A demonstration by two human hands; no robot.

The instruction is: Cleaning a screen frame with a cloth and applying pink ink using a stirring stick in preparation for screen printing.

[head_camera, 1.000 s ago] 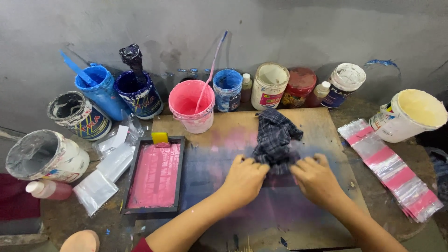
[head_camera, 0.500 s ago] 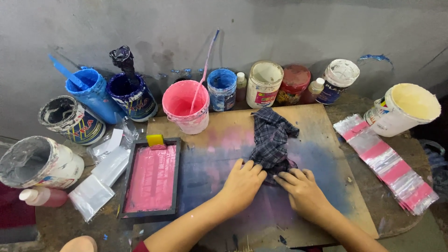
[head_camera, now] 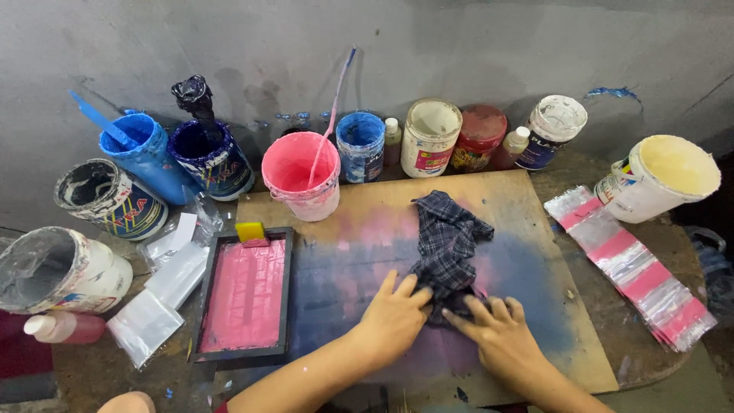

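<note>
Two bare hands press on one dark checked cloth [head_camera: 446,246] that lies crumpled on a wooden board [head_camera: 535,210] stained pink and blue. The left hand [head_camera: 392,316] lies flat, fingers together and pointing up the board, its fingertips on the cloth's near left edge. The right hand [head_camera: 497,333] is spread wide, fingers fanned toward the left hand, their tips on the cloth's near end. Neither hand is clenched; both rest open on the fabric, pinning it rather than gripping it. Both forearms run in from the bottom edge and converge on the cloth.

Left of the left hand sits one black-framed screen [head_camera: 245,302] coated pink, with one yellow block [head_camera: 249,231] at its far end. Beyond the cloth stands one pink bucket [head_camera: 301,177] with a stick in it. The back row counts two blue tubs, a light one [head_camera: 141,153] and a dark one [head_camera: 210,157], one small blue pot [head_camera: 360,145], one white pot [head_camera: 430,136], one red-lidded jar [head_camera: 479,136], one white-lidded jar [head_camera: 554,128] and two small bottles [head_camera: 391,140]. Far right of the right hand, one cream bucket [head_camera: 661,177] stands above one stack of pink-striped clear bags [head_camera: 631,264]. Far left, two more paint-smeared tubs [head_camera: 111,199] and loose clear bags [head_camera: 164,287] lie beside the screen.
</note>
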